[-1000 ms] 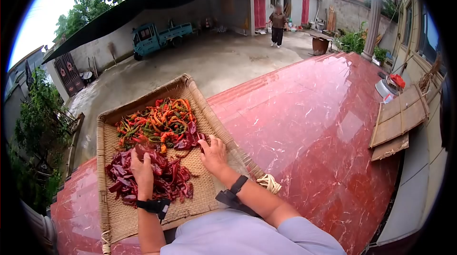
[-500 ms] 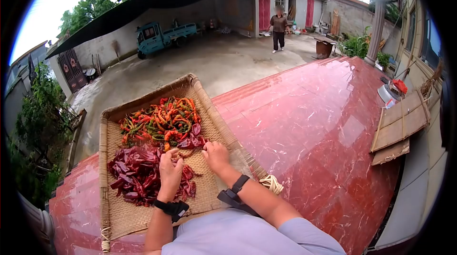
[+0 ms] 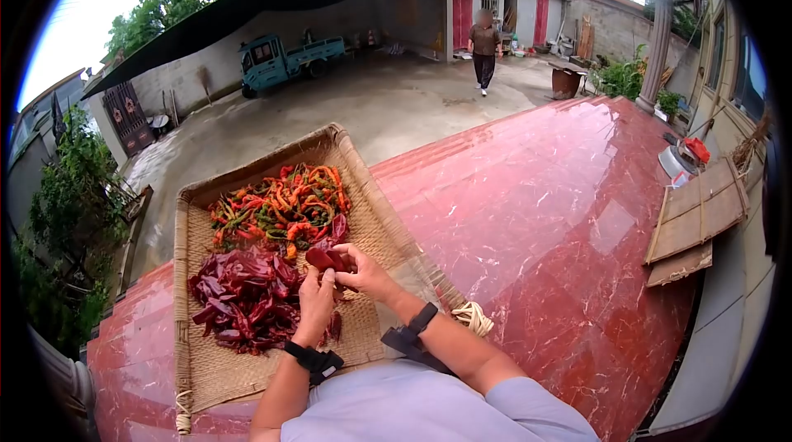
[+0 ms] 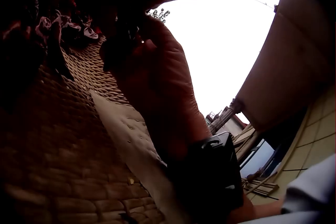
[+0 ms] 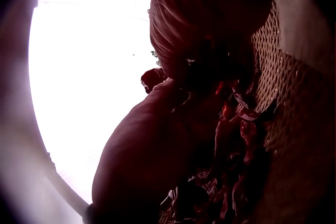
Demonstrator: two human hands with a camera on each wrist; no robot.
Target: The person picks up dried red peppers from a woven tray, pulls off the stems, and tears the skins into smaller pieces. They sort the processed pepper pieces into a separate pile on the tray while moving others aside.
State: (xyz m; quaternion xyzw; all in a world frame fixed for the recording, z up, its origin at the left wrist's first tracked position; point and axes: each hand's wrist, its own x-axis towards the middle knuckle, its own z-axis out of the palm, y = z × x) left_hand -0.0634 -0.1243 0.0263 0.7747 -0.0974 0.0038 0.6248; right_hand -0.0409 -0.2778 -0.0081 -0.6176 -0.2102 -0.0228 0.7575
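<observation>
In the head view a dark red dried pepper [image 3: 325, 258] is pinched between the fingers of the right hand [image 3: 365, 274]. The left hand [image 3: 316, 300] meets it from below, thumb and fingers pinching at the pepper's lower end. Both hands are over the woven tray [image 3: 239, 380]. Left of them lies a pile of dark red peppers [image 3: 246, 293]; beyond it are orange, red and green peppers [image 3: 285, 207]. Both wrist views are dark: the left hand [image 4: 157, 77] shows in one, the right hand [image 5: 205, 19] in the other, where the held pepper [image 5: 153, 79] pokes out.
Red marble paving [image 3: 511, 219] surrounds the tray's right side. A person [image 3: 483, 50] stands in the concrete yard, with a blue three-wheeled truck [image 3: 289, 61] under the awning. Flat boards [image 3: 697, 211] lean at the right, and a garden [image 3: 70, 211] borders the left.
The left hand has moved right from the dark red pile to the right hand. The right hand has come slightly inward, with a pepper now raised between them. The distant person has shifted slightly.
</observation>
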